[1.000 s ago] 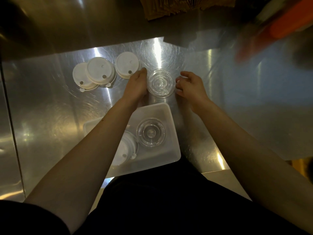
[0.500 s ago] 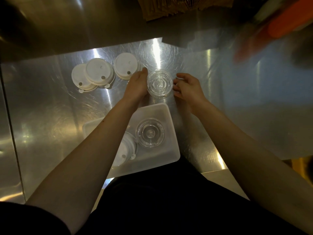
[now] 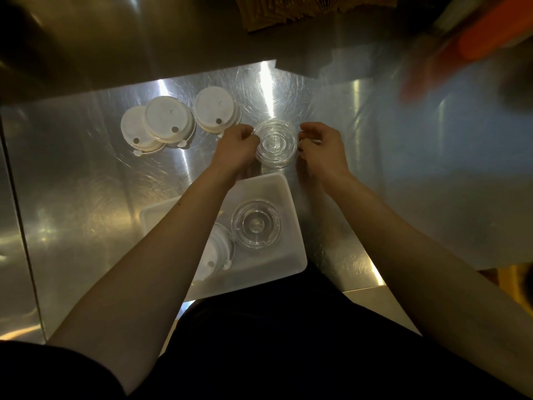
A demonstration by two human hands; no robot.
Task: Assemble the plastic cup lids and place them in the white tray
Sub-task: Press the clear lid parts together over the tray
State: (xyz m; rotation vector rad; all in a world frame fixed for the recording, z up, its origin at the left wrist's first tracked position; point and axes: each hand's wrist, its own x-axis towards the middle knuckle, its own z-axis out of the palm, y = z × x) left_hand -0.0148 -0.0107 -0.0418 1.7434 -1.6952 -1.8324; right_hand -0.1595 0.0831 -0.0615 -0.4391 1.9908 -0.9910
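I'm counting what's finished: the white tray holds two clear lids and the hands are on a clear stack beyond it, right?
Not quite. In the head view, the white tray holds one clear lid and a white lid.

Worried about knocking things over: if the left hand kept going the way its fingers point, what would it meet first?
Probably the clear lid stack right beside the left hand; whether they already touch is unclear.
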